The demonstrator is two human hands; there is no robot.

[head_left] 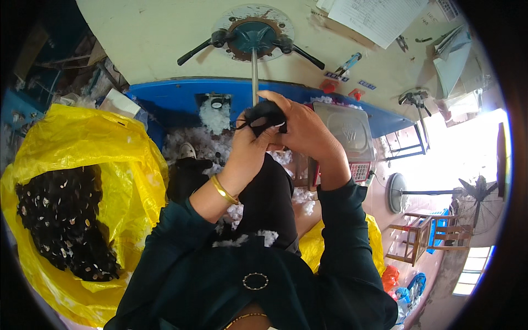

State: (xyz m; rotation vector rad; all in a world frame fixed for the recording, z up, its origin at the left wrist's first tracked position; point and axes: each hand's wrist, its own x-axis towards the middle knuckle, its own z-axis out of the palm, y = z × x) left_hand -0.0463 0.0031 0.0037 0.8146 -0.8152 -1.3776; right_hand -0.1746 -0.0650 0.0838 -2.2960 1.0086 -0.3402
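Observation:
A small black fabric piece (264, 116), with a dark strip sticking out at its left, is held between my hands in the middle of the view. My left hand (248, 147) grips it from below left, with a yellow bangle at the wrist. Curled round its right side are the fingers of my right hand (303, 129). Just beyond sits the lower end of a thin metal tube (254, 77), which comes from a dark machine fitting (253, 37). Whether the tube's tip enters the fabric is hidden by my hands.
At left stands a yellow sack (137, 181) holding many black pieces (63, 220). White fluff (214, 115) clings to the blue panel, floor and my lap. A scale (346, 132) is right of my hands. Papers (374, 19) lie on the machine top; a fan (476, 201) stands far right.

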